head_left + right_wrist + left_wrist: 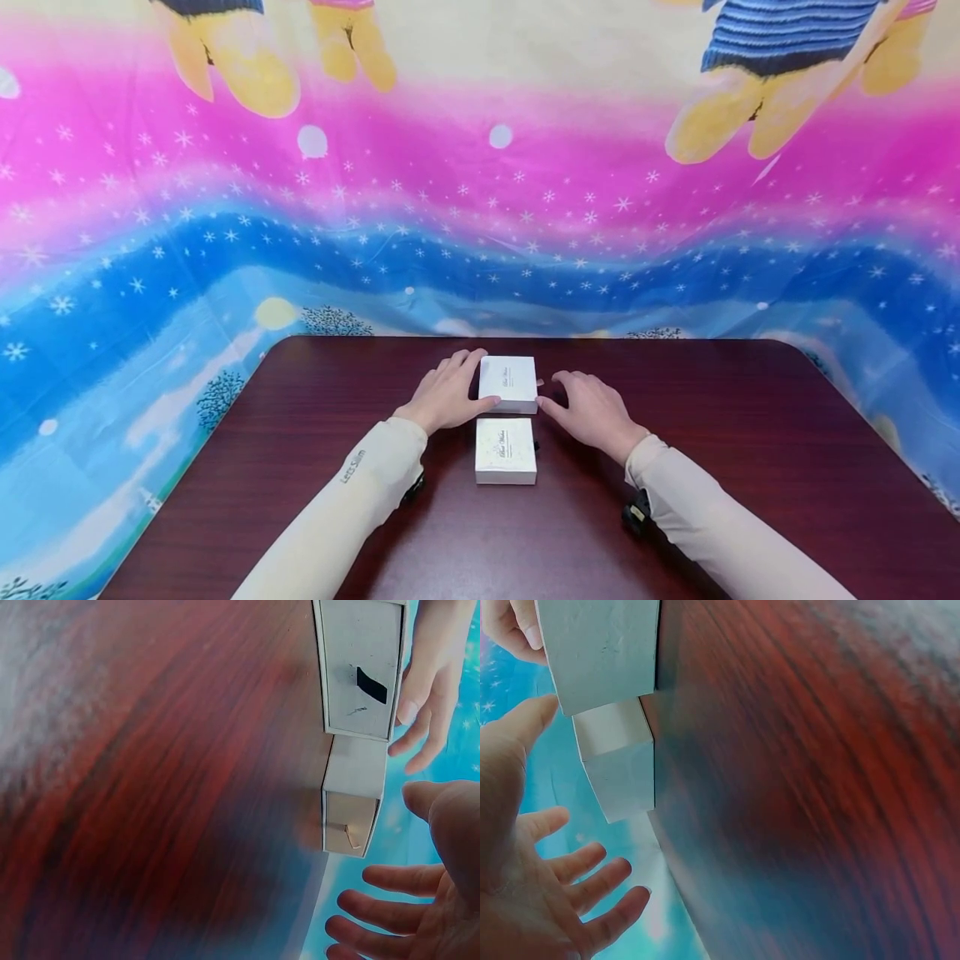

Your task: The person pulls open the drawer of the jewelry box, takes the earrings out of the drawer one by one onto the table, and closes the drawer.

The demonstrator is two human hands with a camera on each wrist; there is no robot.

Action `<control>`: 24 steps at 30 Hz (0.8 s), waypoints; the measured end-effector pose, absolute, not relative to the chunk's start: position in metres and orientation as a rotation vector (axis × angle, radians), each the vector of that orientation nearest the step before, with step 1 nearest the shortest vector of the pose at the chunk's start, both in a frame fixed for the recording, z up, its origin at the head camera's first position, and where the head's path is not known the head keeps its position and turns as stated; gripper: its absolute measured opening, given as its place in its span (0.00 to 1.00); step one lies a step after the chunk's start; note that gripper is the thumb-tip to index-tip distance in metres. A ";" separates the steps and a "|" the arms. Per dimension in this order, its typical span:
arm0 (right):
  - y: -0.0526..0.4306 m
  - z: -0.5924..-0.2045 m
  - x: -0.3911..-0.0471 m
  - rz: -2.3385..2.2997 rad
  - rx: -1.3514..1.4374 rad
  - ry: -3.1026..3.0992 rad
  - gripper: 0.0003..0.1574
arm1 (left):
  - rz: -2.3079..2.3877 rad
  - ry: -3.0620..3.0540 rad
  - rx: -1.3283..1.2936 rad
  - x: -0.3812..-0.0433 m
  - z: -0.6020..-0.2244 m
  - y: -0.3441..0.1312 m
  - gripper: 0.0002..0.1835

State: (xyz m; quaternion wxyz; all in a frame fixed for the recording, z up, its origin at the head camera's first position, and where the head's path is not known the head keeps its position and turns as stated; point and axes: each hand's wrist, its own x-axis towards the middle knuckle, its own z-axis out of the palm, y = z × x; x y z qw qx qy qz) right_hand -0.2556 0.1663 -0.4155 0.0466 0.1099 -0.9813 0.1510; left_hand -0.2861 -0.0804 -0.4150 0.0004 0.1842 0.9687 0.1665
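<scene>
The far white box [507,379] sits between the hands, its pale tab [352,838] toward the right one; the near white box [506,450], with a black tab [372,685] on that side, lies between the wrists. The left hand [447,396], fingers loosely spread, flanks the far white box, contact unclear; the right hand [592,412], fingers relaxed, grips nothing just beside it. Beneath both hands is the dark-red bench [450,542]; beyond them, a snowflake-printed cloth [450,192].

Dark table [750,400] — two white boxes [495,383] [491,454].
</scene>
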 end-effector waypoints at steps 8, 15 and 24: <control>0.167 -0.416 -0.260 0.461 0.319 -3.017 0.38 | 0.573 2.995 0.600 -0.293 -0.416 -0.079 0.49; 0.166 -0.415 -0.262 0.503 0.291 -3.032 0.38 | 0.629 2.946 0.600 -0.301 -0.415 -0.078 0.51; 0.167 -0.416 -0.266 0.533 0.267 -3.046 0.38 | 0.672 2.886 0.582 -0.308 -0.413 -0.076 0.55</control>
